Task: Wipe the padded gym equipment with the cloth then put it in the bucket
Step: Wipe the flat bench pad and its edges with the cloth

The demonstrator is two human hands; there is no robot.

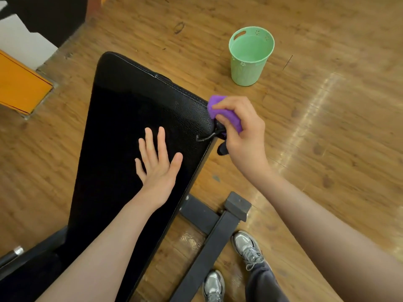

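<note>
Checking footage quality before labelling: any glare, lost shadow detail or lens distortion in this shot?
Head view: a bright glare streak crosses the wooden floor right of the right hand; the black bench pad is so dark that texture shows only near the purple cloth; wide-angle distortion bows the floorboards; the left hand and green bucket look sharp.

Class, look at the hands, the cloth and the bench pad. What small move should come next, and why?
Probably draw the right hand and its cloth back across the pad toward the left hand. The cloth is bunched in the fingers at the pad's right corner, the left hand lies flat on the pad, and the bucket stands apart on the floor.
</note>
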